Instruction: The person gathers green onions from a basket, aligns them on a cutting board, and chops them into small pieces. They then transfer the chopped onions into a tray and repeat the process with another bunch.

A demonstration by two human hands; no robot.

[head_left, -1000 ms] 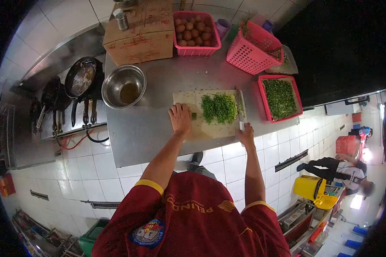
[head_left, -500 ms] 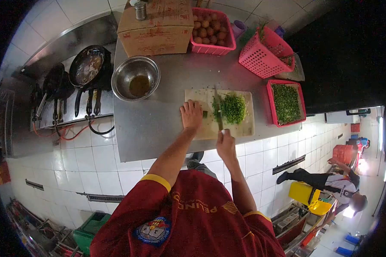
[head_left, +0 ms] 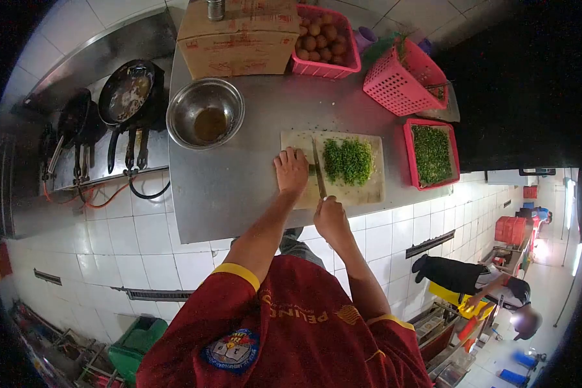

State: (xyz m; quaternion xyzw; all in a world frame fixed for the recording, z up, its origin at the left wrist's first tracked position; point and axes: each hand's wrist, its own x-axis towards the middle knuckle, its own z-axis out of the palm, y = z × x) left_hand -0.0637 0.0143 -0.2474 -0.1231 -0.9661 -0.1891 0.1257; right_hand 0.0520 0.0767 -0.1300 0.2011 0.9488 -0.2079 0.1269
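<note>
My right hand point(head_left: 331, 218) is wrapped round the handle of a kitchen knife point(head_left: 318, 169), whose blade lies across the cutting board point(head_left: 361, 194). On the left part of the board, my left hand point(head_left: 291, 169) presses down with fingers bent. A short green end of a bunch of stalks point(head_left: 312, 169), which look like spring onions, sticks out from under it beside the blade; the rest is hidden by the hand. Right of the knife lies a pile of finely chopped greens point(head_left: 348, 161).
A steel bowl point(head_left: 205, 138) with some liquid stands left. Behind are a cardboard box point(head_left: 236, 48), a pink egg basket point(head_left: 326, 68) and another pink basket point(head_left: 401, 84). A pink tray point(head_left: 458, 152) of chopped greens sits right. Pans point(head_left: 129, 94) rest far left. Another person point(head_left: 459, 275) bends at right.
The knife and my right hand have shifted left, from the chopped pile to beside my left hand. The other person at right has leaned over the yellow container.
</note>
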